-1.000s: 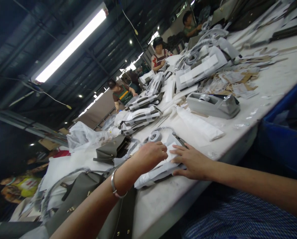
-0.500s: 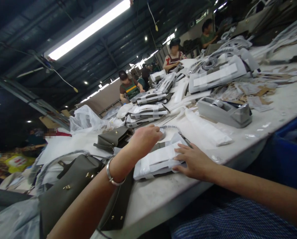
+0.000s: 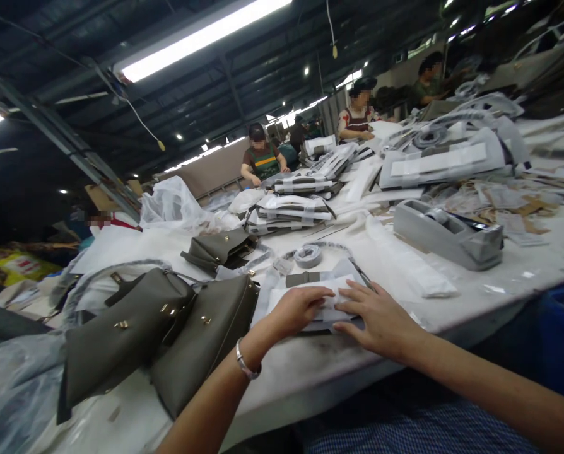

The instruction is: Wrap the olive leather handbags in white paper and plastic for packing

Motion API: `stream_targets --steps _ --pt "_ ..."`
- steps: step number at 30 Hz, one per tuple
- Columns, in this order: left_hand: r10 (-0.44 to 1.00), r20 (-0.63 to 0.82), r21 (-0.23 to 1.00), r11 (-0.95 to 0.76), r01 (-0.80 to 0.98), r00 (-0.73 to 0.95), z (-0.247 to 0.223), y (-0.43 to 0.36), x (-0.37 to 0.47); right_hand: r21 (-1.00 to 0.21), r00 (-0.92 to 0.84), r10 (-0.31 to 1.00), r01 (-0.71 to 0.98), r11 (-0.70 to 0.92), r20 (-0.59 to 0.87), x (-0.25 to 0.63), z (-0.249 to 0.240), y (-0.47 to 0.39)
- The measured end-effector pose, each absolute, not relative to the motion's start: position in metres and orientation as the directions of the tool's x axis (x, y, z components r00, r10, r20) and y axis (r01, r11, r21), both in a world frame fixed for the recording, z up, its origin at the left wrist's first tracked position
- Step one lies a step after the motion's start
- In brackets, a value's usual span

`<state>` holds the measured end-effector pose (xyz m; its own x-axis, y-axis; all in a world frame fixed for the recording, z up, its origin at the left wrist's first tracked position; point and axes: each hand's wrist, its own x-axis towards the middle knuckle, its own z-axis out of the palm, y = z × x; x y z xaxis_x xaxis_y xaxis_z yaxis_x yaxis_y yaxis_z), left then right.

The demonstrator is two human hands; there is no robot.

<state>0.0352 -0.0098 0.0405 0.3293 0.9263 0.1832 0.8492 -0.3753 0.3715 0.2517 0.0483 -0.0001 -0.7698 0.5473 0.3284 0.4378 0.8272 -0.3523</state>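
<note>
A flat handbag wrapped in white paper and clear film lies in front of me. My left hand rests over its middle, fingers bent and drawn together; whatever may be in them is hidden. Fingers spread, my right hand lies on the bag's right end, its palm low over the front edge. Behind the bag are a coiled grey strap in wrapping and a wrapped handle arching around it. A strip of grey-green bag material shows through the paper at the back.
Unwrapped olive handbags lie at left, with another behind. A tape dispenser stands right, near white paper. Farther back are stacked wrapped bags, tags and co-workers. The table's front edge runs close to me.
My left hand has come down from above the strap onto the wrapped bag, beside my right hand. The right hand stays on the bag. The coiled strap is now uncovered, and the view has shifted.
</note>
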Motion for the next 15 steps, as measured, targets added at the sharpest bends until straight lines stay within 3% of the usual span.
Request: stream_targets --steps 7,15 --pt "0.933 0.28 0.495 -0.34 0.799 0.224 0.011 -0.024 0.039 -0.323 -0.791 0.461 0.349 0.88 0.401 0.267 -0.011 0.048" --pt "0.875 0.27 0.444 -0.483 0.754 0.402 0.011 -0.043 0.031 -0.204 -0.767 0.373 0.312 0.928 0.522 0.277 -0.021 0.047"
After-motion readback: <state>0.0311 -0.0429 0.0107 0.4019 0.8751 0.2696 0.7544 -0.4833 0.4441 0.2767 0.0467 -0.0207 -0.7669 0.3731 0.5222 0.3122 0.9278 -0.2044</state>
